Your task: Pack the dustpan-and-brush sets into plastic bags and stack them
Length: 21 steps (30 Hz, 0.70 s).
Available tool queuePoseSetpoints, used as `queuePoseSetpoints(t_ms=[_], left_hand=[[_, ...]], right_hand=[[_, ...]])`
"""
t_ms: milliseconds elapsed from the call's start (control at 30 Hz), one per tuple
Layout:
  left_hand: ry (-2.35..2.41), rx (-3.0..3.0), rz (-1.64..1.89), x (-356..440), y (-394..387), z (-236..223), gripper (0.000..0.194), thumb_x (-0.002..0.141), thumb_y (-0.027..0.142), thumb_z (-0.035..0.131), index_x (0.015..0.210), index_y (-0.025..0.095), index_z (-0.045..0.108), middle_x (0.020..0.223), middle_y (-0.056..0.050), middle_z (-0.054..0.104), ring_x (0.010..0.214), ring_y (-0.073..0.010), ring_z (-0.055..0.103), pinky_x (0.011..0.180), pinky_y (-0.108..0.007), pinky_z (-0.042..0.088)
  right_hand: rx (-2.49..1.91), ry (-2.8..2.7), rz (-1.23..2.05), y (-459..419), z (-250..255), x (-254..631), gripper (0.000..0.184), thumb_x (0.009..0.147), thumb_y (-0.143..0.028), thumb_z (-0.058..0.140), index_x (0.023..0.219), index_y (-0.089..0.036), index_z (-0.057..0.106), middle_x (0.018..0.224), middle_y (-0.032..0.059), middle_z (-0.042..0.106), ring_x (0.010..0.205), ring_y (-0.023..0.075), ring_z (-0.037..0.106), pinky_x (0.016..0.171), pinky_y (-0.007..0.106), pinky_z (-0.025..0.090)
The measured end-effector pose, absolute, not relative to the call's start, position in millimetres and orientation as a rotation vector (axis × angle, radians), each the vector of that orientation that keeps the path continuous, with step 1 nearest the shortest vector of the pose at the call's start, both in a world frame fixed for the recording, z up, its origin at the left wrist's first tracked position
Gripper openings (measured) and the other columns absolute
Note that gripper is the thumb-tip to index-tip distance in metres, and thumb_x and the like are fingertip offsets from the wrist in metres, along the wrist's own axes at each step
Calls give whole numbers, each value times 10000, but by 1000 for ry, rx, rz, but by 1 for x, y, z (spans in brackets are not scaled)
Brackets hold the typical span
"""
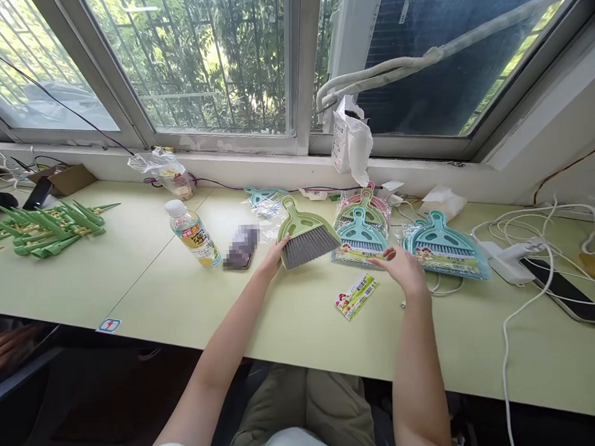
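Note:
My left hand (275,255) is closed around the lower left edge of a light green dustpan (307,216) with a grey-bristled brush (310,245) fitted into it. The pair is tilted, its handle pointing up and away from me. My right hand (401,266) hovers by the right side of a blue dustpan-and-brush set in a clear bag (359,232). Its thumb and forefinger are slightly apart, with nothing visible between them. On the table in front lies a loose printed card (357,296).
More bagged sets, blue (445,247) and pink (375,204), lie along the back. A drink bottle (193,233) and a phone (241,248) stand left of the dustpan. White cables (510,313) and a power strip (511,261) are right; green pointed pieces (54,231) lie far left.

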<state>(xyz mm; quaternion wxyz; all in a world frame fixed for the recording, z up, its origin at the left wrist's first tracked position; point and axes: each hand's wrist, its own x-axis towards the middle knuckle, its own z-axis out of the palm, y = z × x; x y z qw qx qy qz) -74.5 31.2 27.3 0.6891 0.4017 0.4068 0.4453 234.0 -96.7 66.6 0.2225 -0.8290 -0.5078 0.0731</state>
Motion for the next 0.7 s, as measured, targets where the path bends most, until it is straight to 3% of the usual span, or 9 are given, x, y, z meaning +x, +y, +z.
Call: queuePoseSetpoints(t_ms=[167,300,433,600,700], left_hand=[[973,913,1001,-73,33,21,524,762,483,642,1215,242,537,1134,-91,647,1099,-263,591,918,-385,479],[970,969,991,-68,30,21,522,766,503,620,1204,230,536,1124,-105,645,1081,-273,601,912,-405,483],[981,941,1000,-67,28,24,513,763,486,628,1190,220,532,1148,-108,632,1085,-273,595,910,-402,485],[1010,941,1033,-71,32,19,530,775,525,603,1216,246,509,1151,-93,627,1084,-258,597,904,-387,483],[1024,929,1049,-72,36,14,538,772,533,604,1219,251,505,1159,-88,620,1081,-252,598,898,-378,486]], right_hand=[[-2345,-1619,528,-103,57,248,338,619,-574,677,641,-237,672,542,39,634,572,216,618,524,293,379],[-2348,-1788,494,-97,48,236,188,548,-387,778,608,-235,686,694,55,691,661,230,637,531,292,397],[-2263,-1958,711,-91,50,209,85,582,-237,753,627,-236,681,724,15,687,736,196,634,592,268,410],[-2086,-1953,727,-89,55,190,213,589,-303,763,755,-217,661,827,16,680,778,176,624,612,248,418],[-2083,-2000,795,-89,56,181,210,537,-233,783,694,-212,646,773,8,672,730,165,622,581,236,408]])
